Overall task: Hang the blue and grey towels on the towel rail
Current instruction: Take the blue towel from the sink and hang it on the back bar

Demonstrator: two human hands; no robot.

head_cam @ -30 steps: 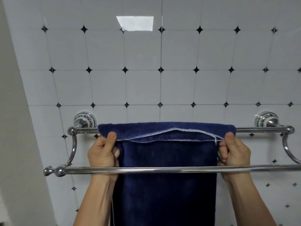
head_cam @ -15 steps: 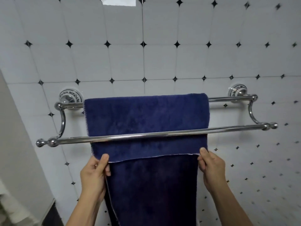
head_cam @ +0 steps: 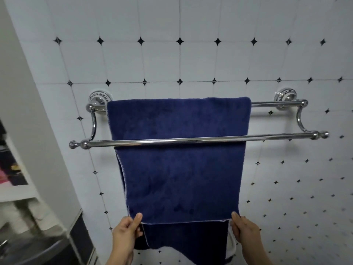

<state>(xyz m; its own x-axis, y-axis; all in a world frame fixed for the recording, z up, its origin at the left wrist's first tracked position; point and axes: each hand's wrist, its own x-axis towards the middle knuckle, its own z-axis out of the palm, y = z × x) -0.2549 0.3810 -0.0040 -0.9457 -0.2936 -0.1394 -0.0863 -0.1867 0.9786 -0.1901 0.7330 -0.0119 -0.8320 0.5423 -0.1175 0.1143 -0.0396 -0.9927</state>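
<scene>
Blue towel point(head_cam: 179, 169) draped over far bar of rail point(head_cam: 191, 140), hanging behind near bar. Your left hand point(head_cam: 127, 234) and right hand point(head_cam: 243, 231) pinch its front hem corners, fingers closed.

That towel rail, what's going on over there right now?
A person is hanging a blue towel over the back bar of a chrome double towel rail on a tiled wall. The left hand and right hand each pinch a bottom corner of its front flap. No grey towel is in view.
</scene>
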